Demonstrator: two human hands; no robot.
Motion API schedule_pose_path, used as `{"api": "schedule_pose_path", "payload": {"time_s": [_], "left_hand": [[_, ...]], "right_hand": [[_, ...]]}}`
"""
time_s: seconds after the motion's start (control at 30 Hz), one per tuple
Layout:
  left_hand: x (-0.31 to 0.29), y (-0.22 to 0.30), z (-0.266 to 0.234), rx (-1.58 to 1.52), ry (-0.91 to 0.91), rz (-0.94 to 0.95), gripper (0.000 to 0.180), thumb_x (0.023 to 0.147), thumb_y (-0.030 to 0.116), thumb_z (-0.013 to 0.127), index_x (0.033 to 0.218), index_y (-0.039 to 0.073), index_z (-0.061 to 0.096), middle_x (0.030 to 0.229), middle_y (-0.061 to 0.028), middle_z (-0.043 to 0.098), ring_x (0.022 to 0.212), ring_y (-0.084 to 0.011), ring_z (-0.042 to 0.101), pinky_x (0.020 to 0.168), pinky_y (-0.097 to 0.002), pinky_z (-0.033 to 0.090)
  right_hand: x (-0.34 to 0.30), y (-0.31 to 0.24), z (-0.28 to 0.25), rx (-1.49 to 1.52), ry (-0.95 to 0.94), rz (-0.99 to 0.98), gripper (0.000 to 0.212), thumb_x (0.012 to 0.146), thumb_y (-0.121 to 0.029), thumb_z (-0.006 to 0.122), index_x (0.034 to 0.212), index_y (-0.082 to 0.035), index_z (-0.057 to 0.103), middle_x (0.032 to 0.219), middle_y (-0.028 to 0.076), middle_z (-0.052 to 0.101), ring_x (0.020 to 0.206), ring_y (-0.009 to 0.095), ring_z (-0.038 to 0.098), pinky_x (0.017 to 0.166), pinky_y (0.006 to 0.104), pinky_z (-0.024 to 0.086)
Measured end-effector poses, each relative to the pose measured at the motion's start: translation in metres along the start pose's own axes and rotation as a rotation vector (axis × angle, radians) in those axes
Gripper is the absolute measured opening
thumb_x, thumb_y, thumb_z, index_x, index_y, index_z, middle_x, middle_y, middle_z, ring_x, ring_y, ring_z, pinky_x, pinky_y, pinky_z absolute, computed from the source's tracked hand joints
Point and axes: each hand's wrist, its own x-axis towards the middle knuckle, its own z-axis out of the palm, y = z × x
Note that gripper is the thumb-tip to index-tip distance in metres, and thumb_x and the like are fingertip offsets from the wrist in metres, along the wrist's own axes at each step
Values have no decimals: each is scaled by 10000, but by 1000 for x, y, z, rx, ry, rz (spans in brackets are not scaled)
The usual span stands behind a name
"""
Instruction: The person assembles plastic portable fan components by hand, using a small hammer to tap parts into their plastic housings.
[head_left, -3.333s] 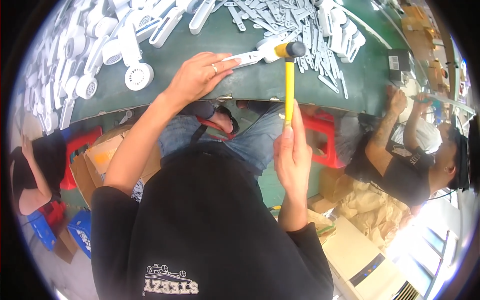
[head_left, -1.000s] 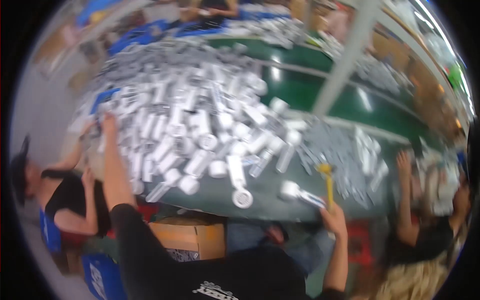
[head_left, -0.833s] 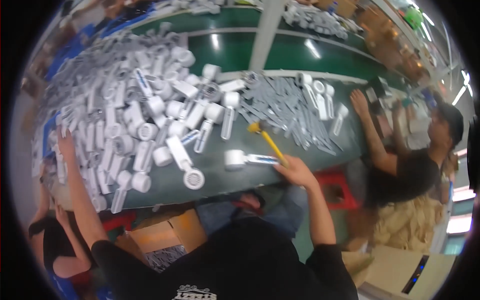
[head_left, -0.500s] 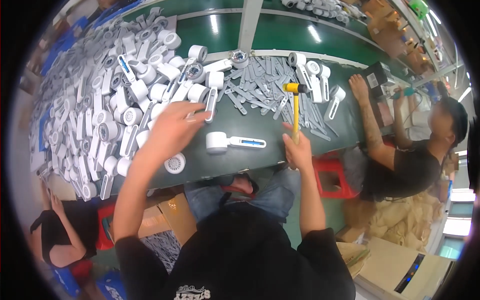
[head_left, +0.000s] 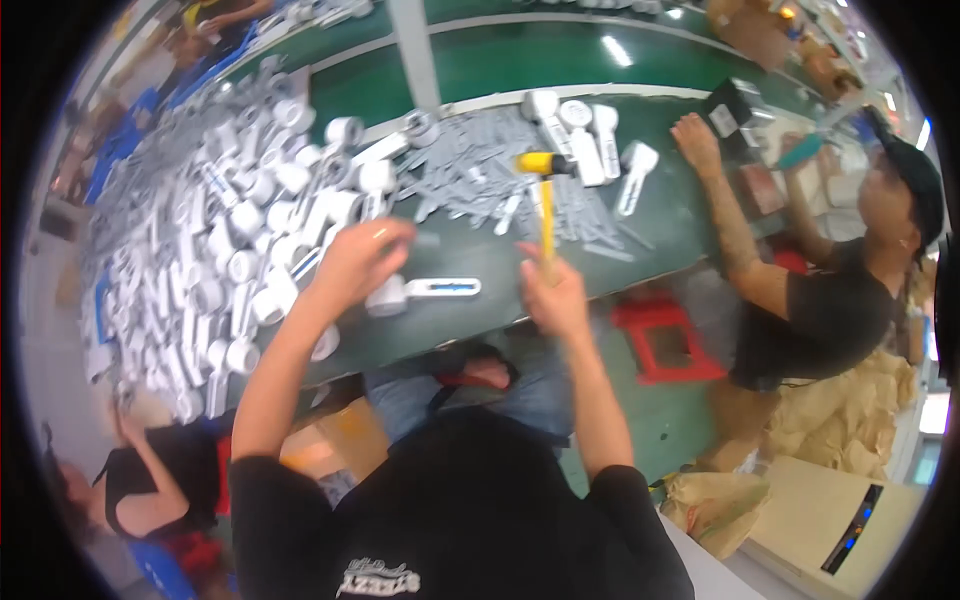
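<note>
My right hand (head_left: 558, 298) is closed round the yellow handle of a small mallet (head_left: 546, 205), held upright with its yellow and black head on top. Left of it, my left hand (head_left: 362, 262) hovers over the table, fingers bent and slightly blurred. A smeared grey strip (head_left: 427, 240) shows at its fingertips. Just below that hand lies a white handheld fan (head_left: 440, 288), its handle pointing right, with a blue part visible in the handle's slot. My left hand partly covers the fan's round head. Loose grey strips (head_left: 470, 160) lie heaped beyond both hands.
A big pile of white handheld fans (head_left: 235, 240) covers the table's left side. Several more fans (head_left: 580, 140) lie right of the strips. A co-worker's arm (head_left: 735, 225) rests on the table at right, near a black box (head_left: 738, 112). A red stool (head_left: 665, 340) stands below.
The view has turned slightly right. My left hand has moved right from a fan at the pile's edge, and a grey strip now shows at its fingertips. The mallet stays raised.
</note>
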Motion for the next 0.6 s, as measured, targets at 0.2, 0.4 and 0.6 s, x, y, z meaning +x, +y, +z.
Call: {"api": "schedule_pose_path", "payload": {"time_s": [0.2, 0.4, 0.6], "left_hand": [[-78, 48, 34, -684, 217, -355, 243, 822, -114, 651, 1023, 0, 722, 1047, -125, 782, 1005, -203, 738, 905, -309, 572], [-84, 50, 35, -114, 297, -349, 503, 830, 80, 824, 1318, 61, 705, 1267, -131, 735, 1240, -316, 665, 1072, -443, 510], [-83, 27, 55, 47, 249, -175, 526, 792, 153, 865, 1281, 58, 699, 1202, -159, 678, 1204, -372, 616, 1118, -503, 465]], "right_hand": [[-38, -38, 83, 87, -259, 154, 376, 1055, -265, 716, 1406, -132, 693, 731, -76, 557, 494, 17, 434, 430, 224, 332], [-31, -7, 70, -418, -27, 8, 303, 1011, -333, 761, 1055, -32, 769, 791, -8, 701, 737, 92, 652, 645, 308, 532], [-19, -34, 65, -236, 11, 69, 187, 1010, -194, 775, 1074, -19, 753, 651, -47, 582, 466, 32, 478, 412, 238, 350]]}}
